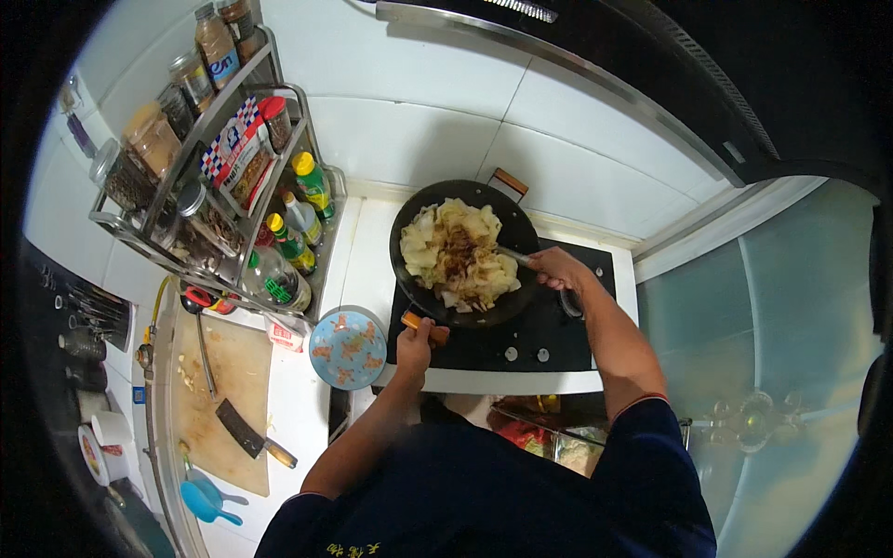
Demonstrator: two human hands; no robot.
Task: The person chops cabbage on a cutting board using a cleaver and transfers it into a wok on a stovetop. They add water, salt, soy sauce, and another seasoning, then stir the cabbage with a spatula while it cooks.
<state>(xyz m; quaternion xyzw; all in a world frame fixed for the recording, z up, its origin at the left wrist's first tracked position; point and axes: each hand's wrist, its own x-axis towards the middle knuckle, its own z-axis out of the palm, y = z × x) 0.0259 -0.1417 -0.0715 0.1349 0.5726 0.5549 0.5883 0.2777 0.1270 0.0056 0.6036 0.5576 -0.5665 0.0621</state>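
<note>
A dark wok (429, 306) sits on the black gas stove (558, 346), filled with pale chopped cabbage (479, 228). Brown sauce or seasoning stains the middle of the heap. My left hand (413, 348) is closed round the wok's near wooden handle (439, 332). From the right, my right hand (558, 270) grips the metal handle of a cooking utensil (514, 254). The working end of that utensil is buried in the cabbage, so its kind is hidden. At the wok's far side sticks out a second wooden handle (508, 183).
A blue patterned plate (348, 347) stands left of the stove. On the cutting board (200, 446) lie a cleaver (244, 431) and a ladle (206, 358); a blue scoop (206, 502) is nearby. A rack (186, 177) of jars and bottles rises at the left. The range hood (595, 65) overhangs the stove.
</note>
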